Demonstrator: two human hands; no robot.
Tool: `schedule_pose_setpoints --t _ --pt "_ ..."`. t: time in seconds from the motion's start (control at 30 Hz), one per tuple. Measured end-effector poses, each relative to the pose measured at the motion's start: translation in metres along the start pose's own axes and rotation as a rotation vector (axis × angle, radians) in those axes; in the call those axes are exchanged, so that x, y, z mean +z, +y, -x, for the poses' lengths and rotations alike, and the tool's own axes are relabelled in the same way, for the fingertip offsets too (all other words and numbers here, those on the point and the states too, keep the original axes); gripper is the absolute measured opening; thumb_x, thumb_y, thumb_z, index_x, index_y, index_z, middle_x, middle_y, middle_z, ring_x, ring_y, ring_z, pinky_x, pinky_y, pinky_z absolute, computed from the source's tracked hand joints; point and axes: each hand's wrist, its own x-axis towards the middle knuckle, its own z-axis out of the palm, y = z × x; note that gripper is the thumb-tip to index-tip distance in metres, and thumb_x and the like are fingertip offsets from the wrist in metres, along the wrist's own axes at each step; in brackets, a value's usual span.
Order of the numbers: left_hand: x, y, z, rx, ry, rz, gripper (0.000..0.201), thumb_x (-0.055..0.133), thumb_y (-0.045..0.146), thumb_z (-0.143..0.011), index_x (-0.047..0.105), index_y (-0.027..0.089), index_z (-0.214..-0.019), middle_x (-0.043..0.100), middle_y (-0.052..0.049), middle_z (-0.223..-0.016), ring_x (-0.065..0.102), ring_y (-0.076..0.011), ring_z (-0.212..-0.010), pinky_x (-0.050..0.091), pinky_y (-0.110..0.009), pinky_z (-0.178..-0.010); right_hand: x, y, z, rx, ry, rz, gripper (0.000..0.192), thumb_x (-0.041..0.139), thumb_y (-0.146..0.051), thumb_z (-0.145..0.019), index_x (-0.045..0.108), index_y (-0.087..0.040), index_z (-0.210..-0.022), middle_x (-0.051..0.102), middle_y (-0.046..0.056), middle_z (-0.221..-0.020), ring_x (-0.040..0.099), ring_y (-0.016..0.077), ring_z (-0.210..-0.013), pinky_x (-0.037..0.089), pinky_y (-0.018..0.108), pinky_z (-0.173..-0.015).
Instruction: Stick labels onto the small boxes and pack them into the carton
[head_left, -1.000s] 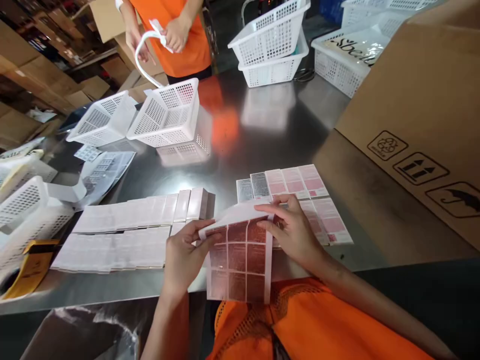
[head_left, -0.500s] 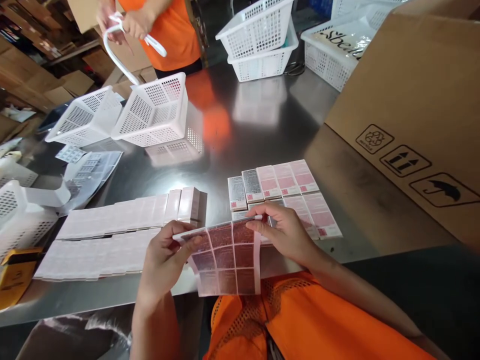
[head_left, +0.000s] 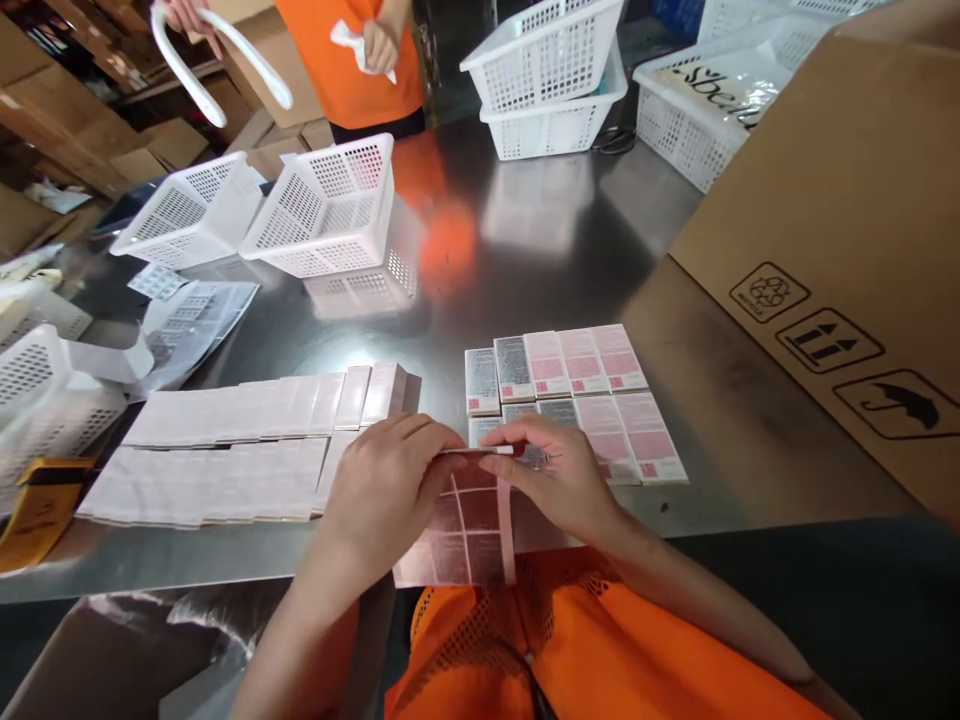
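A pinkish sticker sheet (head_left: 476, 545), marked off in a grid of dark red squares, hangs in front of my body over the table's near edge. My left hand (head_left: 394, 490) pinches its upper edge, the back of the hand covering the sheet's upper left part. At the upper right corner, the thumb and fingers of my right hand (head_left: 559, 470) are closed on the same edge. Small pink and grey boxes (head_left: 581, 362) lie in two rows just beyond my right hand. To the left, two long rows of pale boxes (head_left: 217, 480) lie side by side, their near end beside my left hand.
White baskets (head_left: 322, 205) stand at the back left, with stacked ones (head_left: 551, 90) at the back middle. A large carton (head_left: 847, 220) takes up the right. Across the table, a person in orange (head_left: 352, 70) holds a curved white strip (head_left: 225, 30). A yellow-black object (head_left: 45, 510) lies far left.
My left hand has slid right along the sheet's upper edge, closer to my right hand, and now covers more of it. The other person's hands have moved apart, the white strip raised leftward.
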Motion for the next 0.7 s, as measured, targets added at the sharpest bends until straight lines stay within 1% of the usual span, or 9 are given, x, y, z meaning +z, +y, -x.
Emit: schedule_pose_setpoints --t 0.1,0.13,0.2,0.3,0.37,0.43,0.53,0.63,0.7 --pt "0.001 -0.001 -0.002 -0.069 -0.079 0.056 0.012 0.057 0.013 -0.088 0.066 0.02 -0.084 0.065 0.001 -0.078 0.06 -0.0161 -0.072 0.04 -0.029 -0.062 -0.003 0.003 0.003 -0.019 0.031 -0.006 0.004 0.073 -0.025 -0.081 0.074 -0.023 -0.085 0.069 -0.002 -0.078 0.062 0.0126 -0.074 0.047 0.024 -0.069" --pt "0.002 -0.001 -0.003 -0.078 -0.106 0.071 0.012 0.057 0.013 -0.088 0.066 0.02 -0.085 0.066 0.002 -0.079 0.06 -0.0157 -0.072 0.039 -0.029 -0.063 -0.003 0.004 0.003 -0.031 0.041 -0.002 0.002 0.072 -0.024 -0.082 0.074 -0.022 -0.083 0.069 -0.002 -0.076 0.062 0.0124 -0.073 0.047 0.025 -0.069" --pt "0.003 -0.002 -0.005 -0.078 -0.143 0.095 0.013 0.056 0.015 -0.088 0.067 0.021 -0.085 0.067 0.002 -0.081 0.061 -0.0153 -0.073 0.039 -0.029 -0.064 -0.004 0.004 0.004 -0.05 0.058 0.006 0.005 0.071 -0.023 -0.083 0.073 -0.022 -0.079 0.069 -0.002 -0.074 0.062 0.0124 -0.072 0.046 0.025 -0.07" --pt "0.005 -0.001 -0.008 -0.081 -0.14 0.082 0.015 0.055 0.016 -0.088 0.068 0.021 -0.085 0.068 0.001 -0.081 0.061 -0.0161 -0.074 0.039 -0.029 -0.065 -0.007 0.003 0.003 -0.029 0.024 0.033 0.006 0.07 -0.021 -0.082 0.073 -0.022 -0.077 0.07 -0.001 -0.075 0.064 0.0136 -0.073 0.047 0.026 -0.071" --pt "0.006 0.0 -0.009 -0.092 -0.139 0.058 0.017 0.053 0.014 -0.087 0.069 0.021 -0.084 0.069 0.001 -0.081 0.062 -0.0174 -0.076 0.038 -0.03 -0.066 -0.008 0.002 0.002 0.015 -0.024 0.06 0.003 0.07 -0.023 -0.08 0.074 -0.023 -0.082 0.072 -0.001 -0.08 0.066 0.0148 -0.077 0.048 0.026 -0.072" --pt "0.006 0.002 -0.009 -0.092 -0.158 0.048 0.019 0.052 0.011 -0.085 0.069 0.021 -0.083 0.069 0.0 -0.08 0.063 -0.0184 -0.078 0.039 -0.03 -0.066 -0.01 0.001 0.001 0.05 -0.047 0.084 0.006 0.07 -0.025 -0.08 0.074 -0.023 -0.083 0.072 0.0 -0.081 0.066 0.0157 -0.077 0.049 0.026 -0.072" --pt "0.006 0.004 -0.011 -0.074 -0.169 0.055 0.022 0.052 0.01 -0.082 0.07 0.022 -0.083 0.07 0.0 -0.082 0.064 -0.0192 -0.08 0.04 -0.03 -0.067 -0.012 0.003 -0.002 0.044 -0.05 0.13 0.014 0.065 -0.031 -0.083 0.071 -0.021 -0.075 0.069 0.0 -0.074 0.064 0.0159 -0.071 0.048 0.026 -0.068" --pt "0.007 0.004 -0.013 -0.072 -0.136 0.063 0.021 0.053 0.012 -0.082 0.071 0.023 -0.086 0.072 0.0 -0.084 0.066 -0.0198 -0.082 0.042 -0.029 -0.068 -0.013 0.008 -0.008 0.028 -0.071 0.198 0.021 0.061 -0.035 -0.085 0.068 -0.021 -0.071 0.066 0.0 -0.07 0.061 0.0165 -0.068 0.047 0.027 -0.066" --pt "0.01 0.004 -0.013 -0.062 -0.11 0.067 0.018 0.055 0.015 -0.084 0.071 0.023 -0.087 0.072 0.0 -0.086 0.066 -0.0202 -0.083 0.044 -0.029 -0.069 -0.014 0.01 -0.011 0.041 -0.099 0.243 0.018 0.061 -0.034 -0.084 0.068 -0.021 -0.075 0.067 0.001 -0.073 0.062 0.0174 -0.071 0.047 0.027 -0.068"
